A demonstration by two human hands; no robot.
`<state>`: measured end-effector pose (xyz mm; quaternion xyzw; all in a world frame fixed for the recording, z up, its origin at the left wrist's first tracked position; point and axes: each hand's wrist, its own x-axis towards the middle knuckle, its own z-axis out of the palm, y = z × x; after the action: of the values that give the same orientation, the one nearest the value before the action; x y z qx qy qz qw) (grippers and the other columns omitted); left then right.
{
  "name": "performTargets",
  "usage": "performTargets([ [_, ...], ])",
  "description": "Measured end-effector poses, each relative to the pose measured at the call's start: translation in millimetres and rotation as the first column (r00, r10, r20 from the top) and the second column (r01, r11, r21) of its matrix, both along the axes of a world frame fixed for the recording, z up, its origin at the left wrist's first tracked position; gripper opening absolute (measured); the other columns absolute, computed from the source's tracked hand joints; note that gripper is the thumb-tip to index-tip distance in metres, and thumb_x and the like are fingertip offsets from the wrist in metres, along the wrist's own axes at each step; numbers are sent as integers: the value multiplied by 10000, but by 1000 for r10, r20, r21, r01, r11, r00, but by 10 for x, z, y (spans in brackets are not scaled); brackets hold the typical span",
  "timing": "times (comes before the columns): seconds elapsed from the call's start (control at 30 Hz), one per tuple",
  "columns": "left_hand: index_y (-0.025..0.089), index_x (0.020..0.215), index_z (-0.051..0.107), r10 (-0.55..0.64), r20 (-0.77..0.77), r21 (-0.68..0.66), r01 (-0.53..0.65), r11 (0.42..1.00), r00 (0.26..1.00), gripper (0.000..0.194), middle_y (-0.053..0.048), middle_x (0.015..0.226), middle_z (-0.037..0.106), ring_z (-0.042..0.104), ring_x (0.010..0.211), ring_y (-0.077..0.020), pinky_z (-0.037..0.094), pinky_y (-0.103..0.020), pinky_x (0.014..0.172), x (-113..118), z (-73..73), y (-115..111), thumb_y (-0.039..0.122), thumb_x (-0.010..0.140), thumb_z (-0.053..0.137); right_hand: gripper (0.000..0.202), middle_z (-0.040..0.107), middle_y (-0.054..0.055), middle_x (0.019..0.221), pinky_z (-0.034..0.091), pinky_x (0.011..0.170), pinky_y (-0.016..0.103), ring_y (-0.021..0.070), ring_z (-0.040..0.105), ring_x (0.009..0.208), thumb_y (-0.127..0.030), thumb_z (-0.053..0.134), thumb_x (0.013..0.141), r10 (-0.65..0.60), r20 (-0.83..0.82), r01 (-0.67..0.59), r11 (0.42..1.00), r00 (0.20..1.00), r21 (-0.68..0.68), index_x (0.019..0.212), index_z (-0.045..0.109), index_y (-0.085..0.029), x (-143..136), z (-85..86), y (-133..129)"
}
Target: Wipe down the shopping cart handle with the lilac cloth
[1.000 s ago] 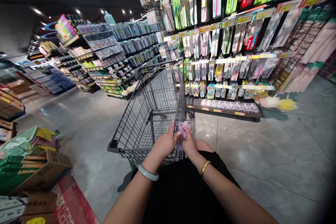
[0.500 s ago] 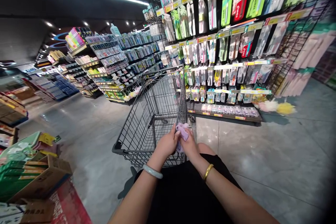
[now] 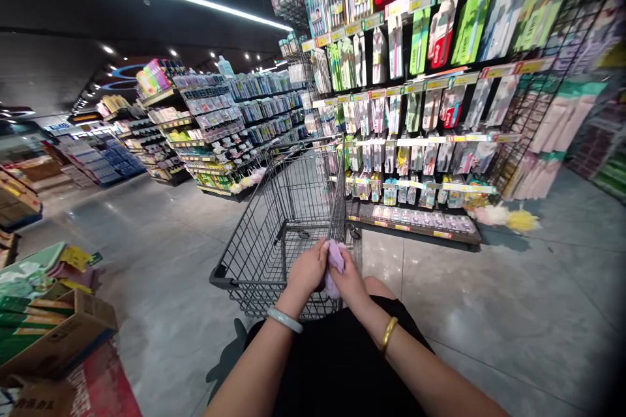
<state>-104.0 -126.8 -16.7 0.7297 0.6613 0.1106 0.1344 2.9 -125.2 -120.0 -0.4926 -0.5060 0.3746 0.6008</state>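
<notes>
Between my hands, at the near right side of the cart, is a soft lilac cloth point(image 3: 333, 264), bunched up. My left hand point(image 3: 308, 270) grips the cloth's left edge, fingers closed, with a pale bangle on that wrist. Closed around its right side is my right hand point(image 3: 350, 281), a gold bangle on the wrist. Part of the cloth hangs below the fingers. Just beyond and left of my hands stands a grey wire shopping cart point(image 3: 254, 234); whether the cloth touches its side I cannot tell.
A tall rack of hanging toothbrush packs point(image 3: 415, 104) rises ahead on the right. More stocked shelves point(image 3: 205, 124) stand farther off to the left. Near left are an open cardboard box point(image 3: 73, 329) and a green bin point(image 3: 39, 260). Grey floor point(image 3: 161, 260) lies between.
My view has tilted up and swung slightly, so the shelves sit lower in it. Both hands still hold the lilac cloth, which is bunched differently and stretches a little more downward.
</notes>
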Motion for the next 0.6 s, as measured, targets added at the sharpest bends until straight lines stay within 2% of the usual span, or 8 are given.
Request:
performTargets([
  [0.13,249,1445,462,9,-42,35,-8,999,999,632,-124,1255,668,638,1129,-275,468,-385,927,10,-2,-33,579,1003,153,457,704,69,1021,532,904,407,255,654,1005,-360,664,716,97,-128,-111,988,987,-109,1152,661,-223,-19,-328,-157],
  [0.2,242,1436,468,8,-56,42,-5,999,998,639,-131,1235,676,647,1111,-278,473,-388,913,10,-12,-37,587,1000,153,470,718,70,991,543,873,423,261,667,965,-380,677,712,124,-200,-153,978,972,-141,1152,659,-216,-33,-374,-192],
  [0.27,234,1422,477,3,-63,43,0,999,998,640,-135,1214,684,650,1104,-277,475,-383,906,8,-18,-35,594,997,162,490,722,74,1000,545,867,432,264,672,955,-396,679,720,107,-253,-147,978,962,-146,1172,645,-211,-42,-286,-188],
  [0.37,231,1396,494,1,-47,49,2,999,999,645,-131,1167,703,659,1083,-267,476,-379,900,9,-18,-32,594,998,139,509,712,81,1046,539,889,424,260,665,985,-400,649,760,64,-242,-93,990,968,-108,1226,609,-202,-39,-26,-149],
  [0.47,227,1409,469,24,0,63,-24,998,1000,644,-127,1145,708,667,1063,-258,475,-372,896,5,-15,-38,578,1004,111,491,679,92,1114,504,966,421,259,634,1069,-361,629,779,24,-112,-26,1000,993,-14,1240,596,-196,-17,164,-160],
  [0.6,224,1430,432,91,162,77,-105,991,983,609,-118,1183,690,656,1084,-249,471,-364,922,-60,-35,-15,577,1007,174,469,564,121,1313,425,1077,433,265,541,1240,-313,578,830,-38,141,14,986,989,164,1286,575,-205,-9,262,-305],
])
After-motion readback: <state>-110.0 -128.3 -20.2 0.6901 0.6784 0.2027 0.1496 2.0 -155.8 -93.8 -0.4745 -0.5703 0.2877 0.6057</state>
